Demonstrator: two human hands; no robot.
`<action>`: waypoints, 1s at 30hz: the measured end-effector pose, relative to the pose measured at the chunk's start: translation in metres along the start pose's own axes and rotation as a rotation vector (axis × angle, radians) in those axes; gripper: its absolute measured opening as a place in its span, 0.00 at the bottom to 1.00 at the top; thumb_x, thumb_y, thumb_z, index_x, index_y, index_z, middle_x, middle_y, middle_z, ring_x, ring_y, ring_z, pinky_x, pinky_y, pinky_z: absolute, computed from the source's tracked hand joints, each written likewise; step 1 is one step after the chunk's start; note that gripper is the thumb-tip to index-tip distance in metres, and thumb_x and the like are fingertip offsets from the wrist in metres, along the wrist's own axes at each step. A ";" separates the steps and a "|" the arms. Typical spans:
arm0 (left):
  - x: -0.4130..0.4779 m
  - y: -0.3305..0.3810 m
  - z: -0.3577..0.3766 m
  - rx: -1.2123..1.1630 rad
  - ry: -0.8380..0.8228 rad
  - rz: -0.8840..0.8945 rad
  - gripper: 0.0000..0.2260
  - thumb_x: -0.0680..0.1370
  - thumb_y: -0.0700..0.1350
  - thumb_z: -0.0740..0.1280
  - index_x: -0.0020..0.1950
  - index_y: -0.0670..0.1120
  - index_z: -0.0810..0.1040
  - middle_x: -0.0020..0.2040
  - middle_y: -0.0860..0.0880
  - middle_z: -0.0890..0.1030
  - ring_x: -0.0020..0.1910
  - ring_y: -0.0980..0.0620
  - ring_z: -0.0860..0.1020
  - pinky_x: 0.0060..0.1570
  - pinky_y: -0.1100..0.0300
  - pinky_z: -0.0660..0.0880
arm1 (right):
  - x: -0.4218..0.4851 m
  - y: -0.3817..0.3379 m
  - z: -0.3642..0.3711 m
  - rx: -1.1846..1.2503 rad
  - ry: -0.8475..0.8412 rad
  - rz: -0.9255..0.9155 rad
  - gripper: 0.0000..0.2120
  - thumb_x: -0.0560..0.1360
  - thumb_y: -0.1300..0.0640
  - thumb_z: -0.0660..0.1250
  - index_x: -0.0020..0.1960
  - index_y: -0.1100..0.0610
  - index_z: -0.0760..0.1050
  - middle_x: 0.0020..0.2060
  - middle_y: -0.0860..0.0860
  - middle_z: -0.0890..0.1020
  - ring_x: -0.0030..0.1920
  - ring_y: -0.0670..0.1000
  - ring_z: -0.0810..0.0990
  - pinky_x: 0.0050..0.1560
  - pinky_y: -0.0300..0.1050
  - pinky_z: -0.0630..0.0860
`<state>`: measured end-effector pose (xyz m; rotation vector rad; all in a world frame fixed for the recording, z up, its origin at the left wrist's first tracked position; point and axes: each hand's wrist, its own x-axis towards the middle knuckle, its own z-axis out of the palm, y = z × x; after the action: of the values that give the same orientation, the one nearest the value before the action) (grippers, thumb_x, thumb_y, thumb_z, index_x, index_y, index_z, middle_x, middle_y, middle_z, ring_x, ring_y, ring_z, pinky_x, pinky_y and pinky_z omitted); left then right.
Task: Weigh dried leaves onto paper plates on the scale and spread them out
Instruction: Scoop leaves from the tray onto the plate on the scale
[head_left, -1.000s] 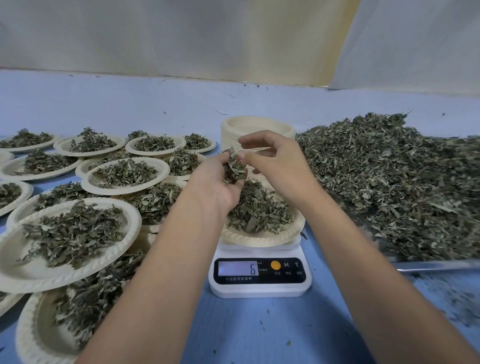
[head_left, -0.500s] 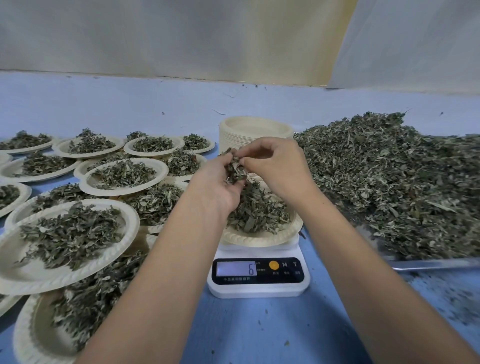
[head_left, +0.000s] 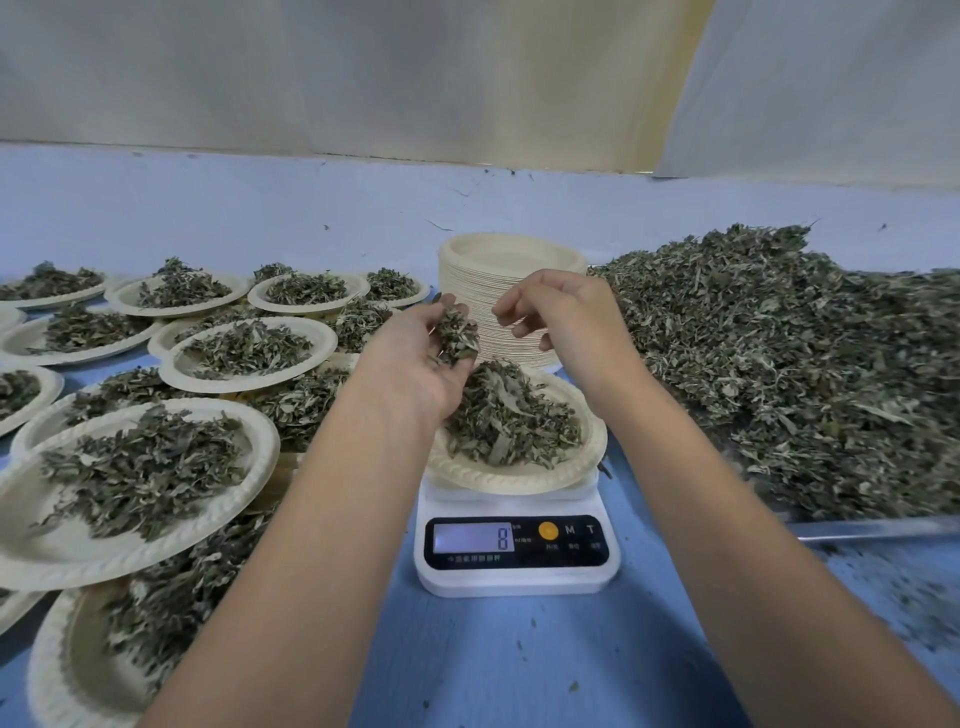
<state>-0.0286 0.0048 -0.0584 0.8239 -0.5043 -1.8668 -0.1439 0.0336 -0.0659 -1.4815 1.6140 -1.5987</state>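
Observation:
A white digital scale (head_left: 517, 577) stands at the centre of the blue table, its display reading 8. On it sits a paper plate (head_left: 514, 475) carrying a mound of dried leaves (head_left: 511, 421). Above the plate's far left side, my left hand (head_left: 415, 364) is cupped palm up around a small clump of leaves (head_left: 457, 335). My right hand (head_left: 561, 322) hovers just right of that clump with its fingers loosely curled and nothing visible between them.
A big heap of loose dried leaves (head_left: 779, 364) fills a metal tray (head_left: 878, 527) on the right. A stack of unused paper plates (head_left: 511, 291) stands behind the scale. Several filled plates (head_left: 135, 483) crowd the left, some overlapping.
My right hand has drawn away from the clump in my left hand, and its fingers have loosened. The scale reading rose from 6 to 8.

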 end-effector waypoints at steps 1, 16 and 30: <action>0.000 0.000 0.000 0.001 -0.002 -0.001 0.09 0.81 0.38 0.58 0.44 0.41 0.76 0.40 0.45 0.77 0.39 0.50 0.75 0.38 0.61 0.72 | 0.000 0.000 0.000 -0.006 -0.003 -0.006 0.12 0.73 0.64 0.61 0.35 0.55 0.79 0.34 0.49 0.81 0.32 0.44 0.75 0.30 0.29 0.66; 0.005 -0.005 0.004 0.010 -0.044 0.014 0.09 0.80 0.36 0.59 0.41 0.41 0.73 0.40 0.45 0.77 0.38 0.52 0.75 0.44 0.60 0.74 | -0.003 0.003 0.011 -0.048 -0.085 -0.090 0.08 0.70 0.64 0.72 0.47 0.54 0.82 0.44 0.53 0.84 0.41 0.50 0.82 0.53 0.57 0.78; 0.002 -0.061 0.061 0.036 -0.108 0.203 0.09 0.80 0.32 0.56 0.47 0.40 0.75 0.40 0.44 0.76 0.40 0.50 0.76 0.43 0.62 0.76 | -0.005 0.007 -0.051 -0.169 0.086 -0.127 0.10 0.70 0.63 0.73 0.40 0.49 0.79 0.39 0.46 0.84 0.43 0.46 0.83 0.54 0.46 0.79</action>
<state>-0.1120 0.0278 -0.0578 0.6721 -0.6663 -1.7242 -0.1888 0.0588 -0.0612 -1.6516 1.7725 -1.6497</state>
